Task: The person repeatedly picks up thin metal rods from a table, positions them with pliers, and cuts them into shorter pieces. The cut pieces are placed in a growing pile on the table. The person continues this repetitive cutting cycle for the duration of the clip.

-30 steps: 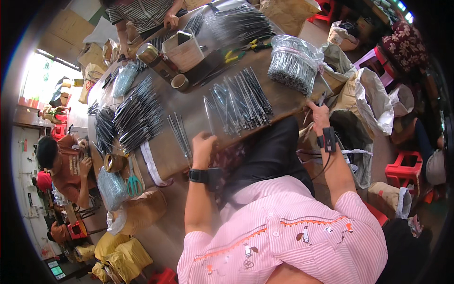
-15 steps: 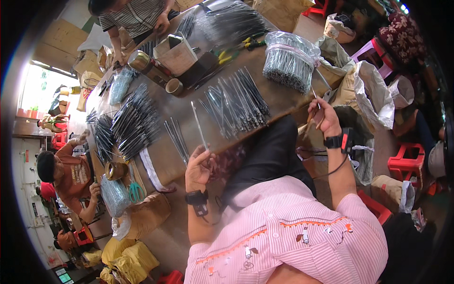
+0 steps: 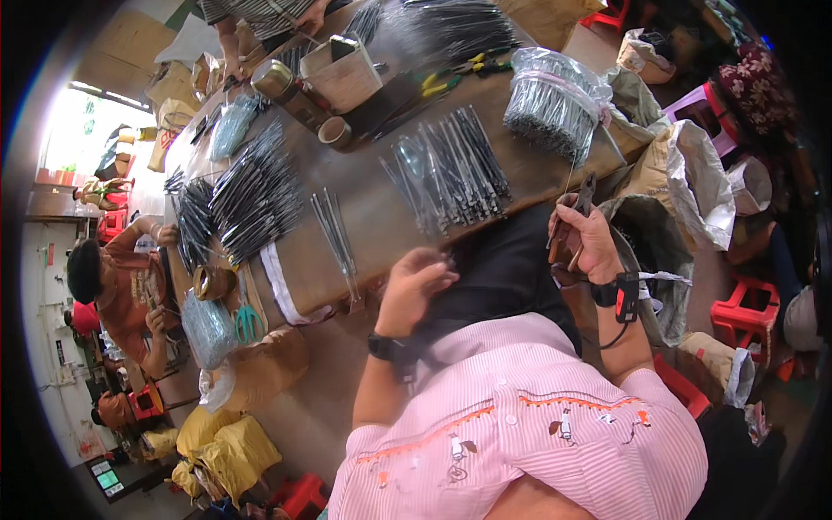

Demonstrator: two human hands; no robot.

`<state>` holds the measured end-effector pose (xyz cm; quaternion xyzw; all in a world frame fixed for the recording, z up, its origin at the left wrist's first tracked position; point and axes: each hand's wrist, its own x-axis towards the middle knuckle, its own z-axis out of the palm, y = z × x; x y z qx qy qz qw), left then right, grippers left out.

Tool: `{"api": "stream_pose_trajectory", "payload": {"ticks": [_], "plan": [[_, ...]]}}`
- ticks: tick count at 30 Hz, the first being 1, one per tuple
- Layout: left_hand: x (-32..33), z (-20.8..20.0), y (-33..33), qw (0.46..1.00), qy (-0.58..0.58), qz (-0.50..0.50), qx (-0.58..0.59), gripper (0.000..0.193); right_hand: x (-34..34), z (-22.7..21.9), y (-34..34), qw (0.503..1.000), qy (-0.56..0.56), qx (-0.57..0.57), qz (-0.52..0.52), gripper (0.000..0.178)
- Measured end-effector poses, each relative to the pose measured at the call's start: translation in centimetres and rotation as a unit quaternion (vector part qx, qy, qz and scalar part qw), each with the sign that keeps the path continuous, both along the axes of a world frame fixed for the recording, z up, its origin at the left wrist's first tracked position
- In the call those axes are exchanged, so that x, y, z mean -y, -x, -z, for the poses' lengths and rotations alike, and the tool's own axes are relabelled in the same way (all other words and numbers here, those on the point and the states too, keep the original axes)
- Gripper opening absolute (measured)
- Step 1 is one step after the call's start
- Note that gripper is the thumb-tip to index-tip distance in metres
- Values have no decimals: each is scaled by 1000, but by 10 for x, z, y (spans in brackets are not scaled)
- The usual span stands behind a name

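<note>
My right hand (image 3: 585,234) grips a pair of pliers (image 3: 586,194) with dark jaws and brownish handles, beyond the table's near edge. A thin wire-like strand (image 3: 569,178) rises beside its fingers; whether they hold it is unclear. My left hand (image 3: 418,290) is smeared by motion over my lap, its fingers partly curled, and I see nothing in it. A few thin metal rods (image 3: 335,238) lie together on the table just beyond my left hand. Farther right is a row of dark and silvery rods (image 3: 455,173), and past it a plastic-wrapped bundle of rods (image 3: 550,113).
Dark rods are piled on the table (image 3: 373,191) at left (image 3: 256,204). Behind stand a metal flask (image 3: 276,82), a cup (image 3: 334,132) and a pale box (image 3: 344,76). Teal scissors (image 3: 249,322) lie at the left corner. Open sacks (image 3: 689,186) stand right. Two people work opposite and left.
The rod in my left hand is gone from it, and the small group of rods looks fuller. My left hand has swung right. The pliers in my right hand now point upward.
</note>
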<state>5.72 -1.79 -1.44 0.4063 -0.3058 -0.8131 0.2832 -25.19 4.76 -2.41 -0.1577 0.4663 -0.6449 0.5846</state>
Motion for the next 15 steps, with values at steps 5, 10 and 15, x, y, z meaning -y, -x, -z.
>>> {"api": "stream_pose_trajectory", "payload": {"ticks": [5, 10, 15], "plan": [[-9, -6, 24, 996, 19, 63, -54, 22, 5, -30, -43, 997, 28, -64, -19, 20], [-12, -18, 39, 993, 35, 76, -81, 25, 11, -45, -63, 991, 64, -117, -23, 17], [-9, -17, 43, 993, 67, 61, -81, 22, 10, -45, -71, 984, 85, -154, -15, 14]]}}
